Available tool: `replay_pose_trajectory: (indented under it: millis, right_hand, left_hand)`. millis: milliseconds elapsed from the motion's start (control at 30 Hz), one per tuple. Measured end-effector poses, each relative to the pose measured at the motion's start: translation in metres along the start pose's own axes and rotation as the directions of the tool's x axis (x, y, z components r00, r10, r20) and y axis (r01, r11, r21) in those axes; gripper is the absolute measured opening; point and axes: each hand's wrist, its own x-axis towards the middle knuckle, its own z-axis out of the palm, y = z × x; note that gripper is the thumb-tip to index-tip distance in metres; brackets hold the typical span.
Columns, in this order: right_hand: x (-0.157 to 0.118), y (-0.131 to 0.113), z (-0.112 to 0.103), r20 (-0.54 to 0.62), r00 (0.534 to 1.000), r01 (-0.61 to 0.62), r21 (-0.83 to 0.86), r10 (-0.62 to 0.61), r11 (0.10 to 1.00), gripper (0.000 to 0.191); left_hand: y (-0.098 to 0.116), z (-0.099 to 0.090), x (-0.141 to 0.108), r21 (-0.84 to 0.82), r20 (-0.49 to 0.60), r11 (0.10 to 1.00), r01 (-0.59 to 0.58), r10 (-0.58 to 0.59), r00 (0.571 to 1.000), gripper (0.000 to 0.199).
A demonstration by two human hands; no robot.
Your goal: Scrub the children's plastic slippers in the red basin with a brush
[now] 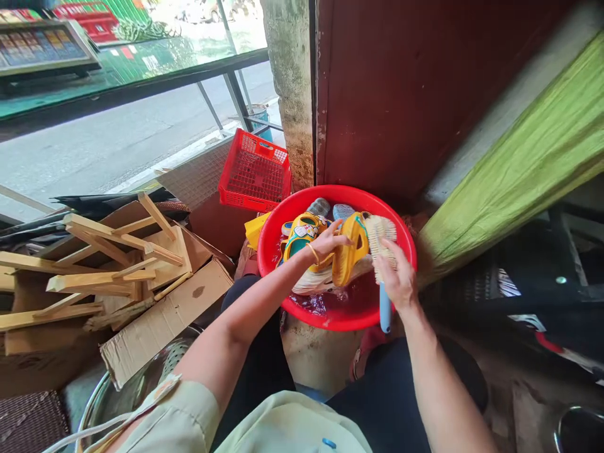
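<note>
A round red basin holds water and several shoes. Over its middle, my left hand grips a yellow clog, which is tilted on its side. My right hand is closed on a brush with pale bristles and a light blue handle, its bristles beside the clog. To the left in the basin lies another yellow clog with cartoon decorations. A white sole shows below the clogs, and grey and blue shoes are at the basin's back edge.
Behind the basin to the left is a red plastic crate. Wooden stools and cardboard are piled at the left. A dark red panel stands behind, and green cloth hangs at the right.
</note>
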Motion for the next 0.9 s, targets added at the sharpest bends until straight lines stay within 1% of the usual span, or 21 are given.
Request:
replay_pose_trajectory:
  millis: [100, 133, 167, 200, 267, 400, 467, 533, 567, 633, 700, 767, 900]
  right_hand:
    - [-0.007, -0.026, 0.031, 0.049, 0.982, 0.180, 0.008, -0.180, 0.984, 0.049]
    - [-0.007, -0.032, 0.040, 0.083, 0.973, 0.217, -0.007, -0.216, 0.976, 0.048]
    - [-0.004, -0.035, 0.048, 0.111, 0.969, 0.227, -0.029, -0.223, 0.973, 0.047]
    - [0.001, -0.037, 0.055, 0.129, 0.971, 0.211, -0.051, -0.203, 0.976, 0.046]
    - [0.015, -0.033, 0.065, 0.137, 0.983, 0.131, -0.080, -0.119, 0.988, 0.045]
    - [0.040, -0.016, 0.077, 0.134, 0.990, -0.043, -0.068, 0.051, 0.997, 0.046]
    - [0.045, -0.009, 0.080, 0.108, 0.983, -0.140, -0.063, 0.146, 0.988, 0.046]
    - [0.044, -0.006, 0.084, 0.074, 0.974, -0.213, -0.016, 0.213, 0.977, 0.047]
    - [0.043, -0.006, 0.085, 0.064, 0.972, -0.227, 0.029, 0.225, 0.974, 0.048]
    - [0.039, -0.010, 0.088, 0.072, 0.978, -0.203, 0.135, 0.194, 0.970, 0.050]
    - [0.034, -0.015, 0.090, 0.094, 0.985, -0.161, 0.192, 0.146, 0.968, 0.048]
    - [0.031, -0.018, 0.090, 0.127, 0.984, -0.145, 0.175, 0.123, 0.974, 0.045]
    - [0.024, -0.014, 0.083, 0.201, 0.968, -0.168, 0.068, 0.152, 0.983, 0.043]
  left_hand:
    - [0.006, -0.026, -0.024, -0.151, 0.035, 0.988, 0.005, 0.000, 0.999, 0.096]
    - [0.004, -0.032, -0.030, -0.180, 0.044, 0.984, 0.000, 0.008, 0.999, 0.095]
    - [0.000, -0.036, -0.035, -0.199, 0.052, 0.980, -0.001, 0.012, 0.999, 0.093]
    - [-0.004, -0.039, -0.037, -0.210, 0.058, 0.978, 0.003, 0.010, 0.998, 0.091]
    - [-0.013, -0.041, -0.037, -0.226, 0.054, 0.974, 0.013, -0.001, 0.999, 0.088]
    - [-0.023, -0.042, -0.032, -0.288, 0.049, 0.958, -0.012, 0.028, 0.998, 0.083]
    - [-0.023, -0.044, -0.033, -0.335, 0.059, 0.942, -0.009, 0.031, 0.998, 0.080]
    - [-0.022, -0.047, -0.035, -0.394, 0.041, 0.919, 0.025, -0.009, 0.999, 0.071]
    - [-0.021, -0.049, -0.036, -0.428, 0.018, 0.902, 0.048, -0.044, 0.999, 0.066]
    - [-0.022, -0.051, -0.037, -0.488, -0.042, 0.869, 0.080, -0.115, 0.992, 0.058]
    - [-0.023, -0.052, -0.036, -0.529, -0.086, 0.844, 0.083, -0.151, 0.985, 0.059]
    - [-0.023, -0.051, -0.034, -0.547, -0.114, 0.835, 0.064, -0.149, 0.982, 0.059]
    - [-0.019, -0.054, -0.029, -0.556, -0.112, 0.830, 0.049, -0.133, 0.985, 0.060]
